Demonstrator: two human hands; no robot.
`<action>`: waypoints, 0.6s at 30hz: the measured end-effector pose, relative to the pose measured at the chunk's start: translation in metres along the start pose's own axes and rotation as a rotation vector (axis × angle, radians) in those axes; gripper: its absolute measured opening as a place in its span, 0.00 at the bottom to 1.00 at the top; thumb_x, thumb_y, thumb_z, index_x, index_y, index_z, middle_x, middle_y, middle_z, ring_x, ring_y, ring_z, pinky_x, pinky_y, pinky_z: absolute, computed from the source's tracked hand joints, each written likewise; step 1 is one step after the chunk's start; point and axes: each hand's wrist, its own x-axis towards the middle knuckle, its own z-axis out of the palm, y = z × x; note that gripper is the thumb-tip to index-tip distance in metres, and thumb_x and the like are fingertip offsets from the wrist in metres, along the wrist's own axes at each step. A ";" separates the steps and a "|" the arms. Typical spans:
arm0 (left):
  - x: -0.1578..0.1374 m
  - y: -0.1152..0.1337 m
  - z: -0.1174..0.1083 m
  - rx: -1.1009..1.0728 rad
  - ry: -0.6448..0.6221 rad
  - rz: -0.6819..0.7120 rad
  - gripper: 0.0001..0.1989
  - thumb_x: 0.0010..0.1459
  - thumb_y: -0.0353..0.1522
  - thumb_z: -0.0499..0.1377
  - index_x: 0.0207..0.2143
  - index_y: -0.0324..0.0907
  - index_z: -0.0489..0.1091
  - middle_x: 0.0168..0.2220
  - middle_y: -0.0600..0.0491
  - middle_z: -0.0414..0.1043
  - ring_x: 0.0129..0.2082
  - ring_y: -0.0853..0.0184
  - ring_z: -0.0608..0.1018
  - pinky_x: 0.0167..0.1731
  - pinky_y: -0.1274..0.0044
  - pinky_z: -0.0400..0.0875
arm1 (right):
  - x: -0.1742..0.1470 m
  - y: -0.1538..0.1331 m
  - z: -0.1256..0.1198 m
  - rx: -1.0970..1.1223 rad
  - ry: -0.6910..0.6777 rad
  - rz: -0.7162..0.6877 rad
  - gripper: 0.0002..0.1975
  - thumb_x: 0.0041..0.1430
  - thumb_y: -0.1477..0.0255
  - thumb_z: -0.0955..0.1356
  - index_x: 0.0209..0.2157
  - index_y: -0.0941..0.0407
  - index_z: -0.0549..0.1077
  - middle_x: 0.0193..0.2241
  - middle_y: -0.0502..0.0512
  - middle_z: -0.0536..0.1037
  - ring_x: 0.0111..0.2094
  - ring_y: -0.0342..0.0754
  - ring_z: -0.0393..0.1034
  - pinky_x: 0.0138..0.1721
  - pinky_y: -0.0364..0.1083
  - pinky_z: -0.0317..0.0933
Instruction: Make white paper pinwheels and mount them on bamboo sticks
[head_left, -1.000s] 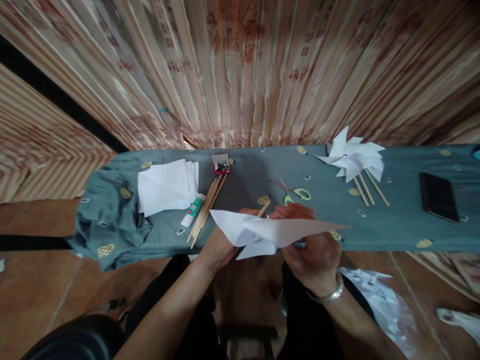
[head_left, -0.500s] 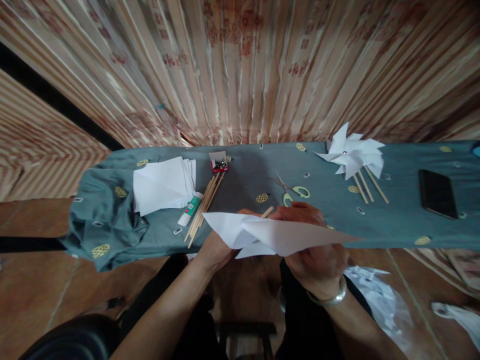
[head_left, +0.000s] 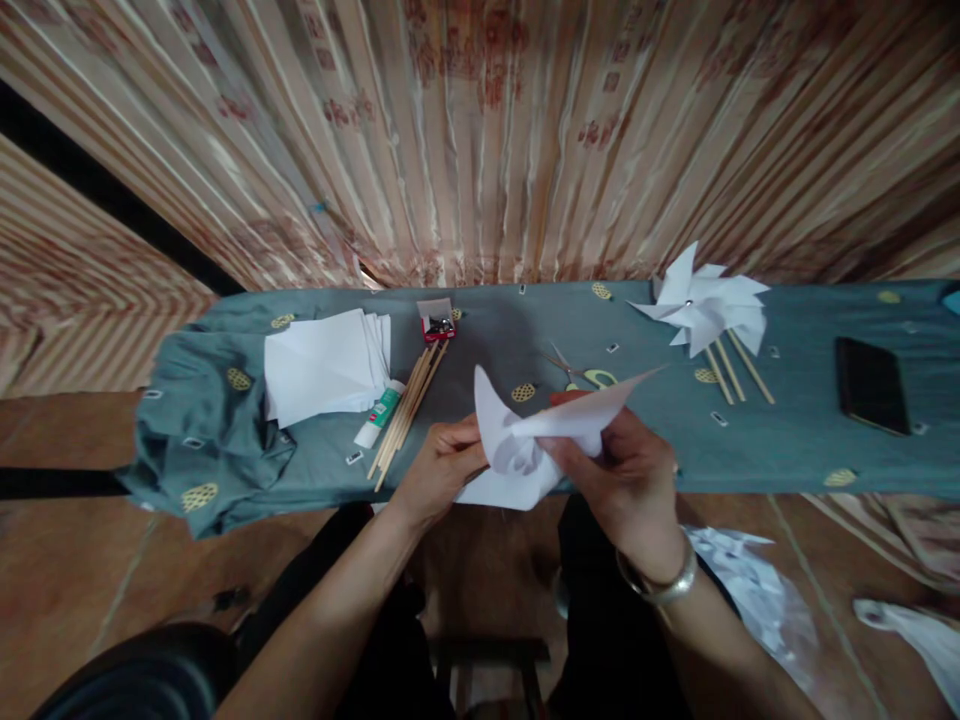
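A white paper pinwheel [head_left: 517,485] is held between both hands over the table's front edge, its blades curled toward the middle. My left hand [head_left: 441,470] pinches its left side, with some fingertips hidden behind the paper. On the right, my right hand [head_left: 630,475] grips the pinwheel, thumb on the near face near the centre and fingers behind a raised blade. Any stick behind the paper is hidden. Just beyond the right hand lie scissors [head_left: 598,378] with light green handles, partly covered by a blade.
On the green tablecloth [head_left: 487,340] lie stacked white paper [head_left: 322,365], a glue stick [head_left: 379,415], wooden sticks [head_left: 411,415] and a small red box [head_left: 438,322] of metal pins. Finished pinwheels [head_left: 705,305] and a black phone [head_left: 871,385] lie right. A plastic bag [head_left: 757,590] is on the floor.
The pinwheel has turned from nearly edge-on to show its curled face. The stick end seen above it is now hidden. My right hand has shifted, its thumb now on the near face.
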 end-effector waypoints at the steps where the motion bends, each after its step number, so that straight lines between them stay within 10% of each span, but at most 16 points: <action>1: 0.001 -0.003 -0.003 0.000 -0.009 0.002 0.12 0.40 0.36 0.73 0.26 0.37 0.79 0.27 0.52 0.76 0.27 0.69 0.75 0.27 0.80 0.65 | 0.002 0.002 0.001 0.040 -0.014 0.041 0.09 0.51 0.70 0.72 0.36 0.56 0.75 0.26 0.49 0.80 0.23 0.43 0.71 0.22 0.40 0.65; 18: 0.002 -0.020 -0.008 -0.081 0.047 -0.221 0.14 0.35 0.37 0.72 0.25 0.38 0.80 0.25 0.50 0.79 0.22 0.70 0.74 0.26 0.80 0.65 | 0.016 0.045 0.017 0.388 -0.155 0.338 0.18 0.41 0.65 0.77 0.34 0.55 0.74 0.30 0.50 0.79 0.29 0.45 0.72 0.32 0.45 0.67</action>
